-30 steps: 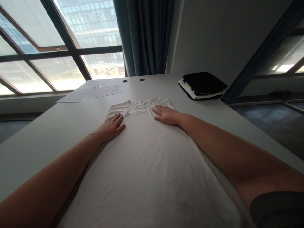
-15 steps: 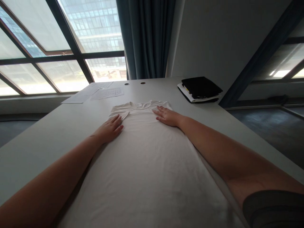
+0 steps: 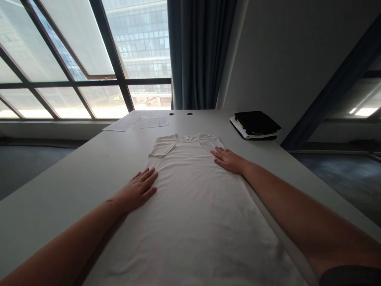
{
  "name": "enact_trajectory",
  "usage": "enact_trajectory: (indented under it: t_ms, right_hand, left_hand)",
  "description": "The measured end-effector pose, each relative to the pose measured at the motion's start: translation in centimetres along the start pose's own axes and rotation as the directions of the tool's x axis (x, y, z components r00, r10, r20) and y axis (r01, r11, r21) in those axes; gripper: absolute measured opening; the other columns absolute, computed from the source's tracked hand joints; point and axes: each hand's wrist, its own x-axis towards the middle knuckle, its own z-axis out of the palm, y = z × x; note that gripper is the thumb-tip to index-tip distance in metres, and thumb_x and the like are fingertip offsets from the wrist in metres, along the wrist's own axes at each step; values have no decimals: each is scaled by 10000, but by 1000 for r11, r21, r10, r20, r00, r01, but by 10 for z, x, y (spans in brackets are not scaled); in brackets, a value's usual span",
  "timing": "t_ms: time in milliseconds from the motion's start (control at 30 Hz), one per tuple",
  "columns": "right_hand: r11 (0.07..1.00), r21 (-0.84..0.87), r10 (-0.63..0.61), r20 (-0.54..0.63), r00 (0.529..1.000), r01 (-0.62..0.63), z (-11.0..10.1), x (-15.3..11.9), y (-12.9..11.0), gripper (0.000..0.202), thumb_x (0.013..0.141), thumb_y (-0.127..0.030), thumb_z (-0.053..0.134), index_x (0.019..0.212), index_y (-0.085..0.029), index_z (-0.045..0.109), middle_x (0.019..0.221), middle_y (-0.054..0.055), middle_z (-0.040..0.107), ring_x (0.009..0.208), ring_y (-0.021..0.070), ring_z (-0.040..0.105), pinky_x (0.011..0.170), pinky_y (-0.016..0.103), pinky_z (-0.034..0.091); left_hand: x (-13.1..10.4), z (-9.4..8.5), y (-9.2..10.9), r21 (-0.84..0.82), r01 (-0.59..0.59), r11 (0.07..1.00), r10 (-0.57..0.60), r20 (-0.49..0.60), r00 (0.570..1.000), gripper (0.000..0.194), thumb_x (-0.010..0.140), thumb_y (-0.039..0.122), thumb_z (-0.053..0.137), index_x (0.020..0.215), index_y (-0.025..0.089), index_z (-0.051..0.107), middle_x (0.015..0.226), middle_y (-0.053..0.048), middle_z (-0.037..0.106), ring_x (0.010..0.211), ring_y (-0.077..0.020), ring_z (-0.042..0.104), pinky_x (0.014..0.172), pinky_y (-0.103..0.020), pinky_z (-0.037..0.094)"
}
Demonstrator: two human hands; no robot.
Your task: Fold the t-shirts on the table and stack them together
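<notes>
we've got the white shirt (image 3: 190, 206) stretched lengthwise away from us, left grip (image 3: 140, 189) and right grip (image 3: 229, 160) flat on its edges, fingers apart, right one nearer the collar (image 3: 187, 141)

Shirt (image 3: 190, 214) flat on table (image 3: 74, 178); left hand (image 3: 137, 190), right hand (image 3: 229, 160) palm-down at its side edges. Papers (image 3: 119, 124) beyond, left.

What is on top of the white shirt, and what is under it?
The left hand rests flat over one side edge of the shirt, the right hand over the other. Beneath is the white table; what the shirt covers cannot be seen.
</notes>
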Motion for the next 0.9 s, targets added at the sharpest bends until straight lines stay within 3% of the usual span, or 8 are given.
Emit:
enact_trajectory:
  t_ms: [167,367,433,500,600,700,800,900]
  right_hand:
    - [997,-49,58,28,998,-56,3,-5,0,690,1084,-549,298,1705,-249,332,1765,139,232,1635,308,219,1308,546,223]
    - [977,-134,178,111,978,-163,6,-5,-8,711,1087,-551,250,1733,-257,213,1787,127,172,1639,326,211,1278,631,240]
    - [963,-189,214,100,972,-193,1,0,-12,692,1085,-567,254,1718,-287,267,1777,125,232,1622,352,266,1245,721,223]
    - [948,-252,207,30,978,-192,-8,12,-23,634,1075,-556,323,1640,-298,450,1747,129,326,1598,380,312,1215,767,228]
    - [954,-282,71,-117,991,-101,-31,48,-65,499,1028,-461,493,1434,-238,678,1640,158,500,1518,355,439,1242,594,321]
    - [991,-130,3,-110,994,-17,-51,98,-133,438,1019,-382,515,1343,-169,719,1393,172,707,1308,304,635,1165,412,433]
    - [999,-31,8,-68,998,-10,-56,154,-202,409,1037,-383,486,1293,-192,740,1321,147,749,1239,297,677,1078,379,487]
    - [1000,16,-2,-14,1000,2,-44,204,-250,461,1015,-458,548,1362,-199,707,1352,171,731,1247,320,678,1056,404,506]
  left_hand:
    - [-70,20,14,33,90,995,-85,-126,988,813,1056,676,359,1727,229,257,1750,-120,245,1598,-349,320,1281,-527,358]
    - [-150,23,33,19,107,994,-101,-194,976,849,1032,673,488,1721,230,266,1719,-81,373,1580,-290,378,1328,-457,260]
    - [-168,18,41,-14,129,992,-129,-195,972,829,1014,662,540,1699,244,329,1704,-71,409,1570,-287,401,1324,-462,268]
    - [-179,12,51,-61,182,981,-190,-195,962,768,989,626,599,1638,246,444,1683,-75,451,1549,-298,434,1309,-486,301]
    - [-184,3,69,-149,307,940,-332,-192,923,441,944,497,667,1289,227,712,1623,-98,536,1483,-326,511,1243,-515,400]
    - [-181,-6,90,-230,391,891,-431,-163,888,157,924,347,625,860,227,703,1515,-103,630,1396,-334,576,1141,-517,480]
    - [-177,-16,106,-312,391,866,-451,-150,880,161,930,294,558,801,227,627,1339,-110,708,1235,-302,657,1053,-474,508]
    - [-172,-24,114,-392,464,794,-527,-65,847,166,985,306,474,887,236,589,1005,-68,741,937,-237,704,864,-370,519]
